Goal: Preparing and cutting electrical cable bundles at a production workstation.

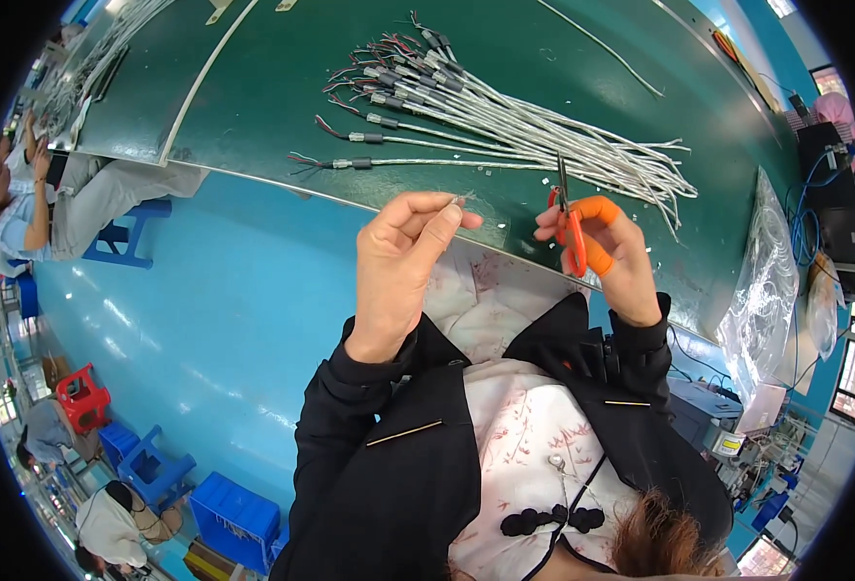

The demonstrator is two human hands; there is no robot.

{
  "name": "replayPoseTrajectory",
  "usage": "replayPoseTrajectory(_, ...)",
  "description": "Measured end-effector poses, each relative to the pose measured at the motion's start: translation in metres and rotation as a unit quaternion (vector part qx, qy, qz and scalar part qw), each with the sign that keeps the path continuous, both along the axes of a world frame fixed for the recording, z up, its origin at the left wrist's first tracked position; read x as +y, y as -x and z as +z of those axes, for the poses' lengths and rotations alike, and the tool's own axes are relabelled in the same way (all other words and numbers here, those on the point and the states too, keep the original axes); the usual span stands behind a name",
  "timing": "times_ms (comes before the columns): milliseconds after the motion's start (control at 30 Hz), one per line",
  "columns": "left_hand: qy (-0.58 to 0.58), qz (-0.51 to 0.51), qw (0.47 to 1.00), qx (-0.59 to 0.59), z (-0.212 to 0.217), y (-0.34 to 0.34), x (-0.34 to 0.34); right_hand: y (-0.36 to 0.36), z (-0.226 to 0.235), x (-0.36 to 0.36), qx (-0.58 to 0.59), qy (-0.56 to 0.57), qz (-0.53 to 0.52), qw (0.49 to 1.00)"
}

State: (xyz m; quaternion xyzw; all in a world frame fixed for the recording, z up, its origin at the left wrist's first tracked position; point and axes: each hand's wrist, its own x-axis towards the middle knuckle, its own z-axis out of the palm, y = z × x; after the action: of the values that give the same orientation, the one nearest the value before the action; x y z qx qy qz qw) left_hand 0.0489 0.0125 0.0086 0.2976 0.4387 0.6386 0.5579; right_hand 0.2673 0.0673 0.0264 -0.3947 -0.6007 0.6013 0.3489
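Note:
My left hand [398, 257] is closed in a pinch at the table's near edge. A small wispy, pale bit shows at its fingertips, too fine to name. My right hand [624, 261], with orange covers on some fingers, holds a pair of red-handled scissors [576, 244], the dark blades pointing away from me. Beyond both hands lies a bundle of silver-white cables [534, 136]. Their left ends carry grey sleeves, metal-looking collars and bare red, black and white wires. One cable [418, 161] lies nearest me, slightly apart from the rest.
Small pale scraps dot the green table [282, 107]. A single white cable [606, 50] lies farther back. Clear plastic sheeting [759, 261] hangs at the table's right end. Another person [35, 208] sits at the left. Blue stools [151, 470] and a red stool [83, 397] stand on the floor.

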Motion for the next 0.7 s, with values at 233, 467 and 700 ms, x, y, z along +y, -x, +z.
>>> replayPoseTrajectory(233,0.011,0.002,1.000,-0.001,-0.005,-0.011,0.011,0.001,-0.013,-0.006,-0.055,0.008,-0.016,0.998)
replayPoseTrajectory(467,0.011,-0.008,1.000,0.000,-0.008,-0.033,0.028,-0.002,-0.010,-0.001,-0.203,-0.081,-0.039,0.975)
replayPoseTrajectory(700,0.010,-0.022,1.000,0.012,-0.019,-0.060,0.040,-0.017,-0.012,0.017,-0.247,-0.162,-0.003,0.955)
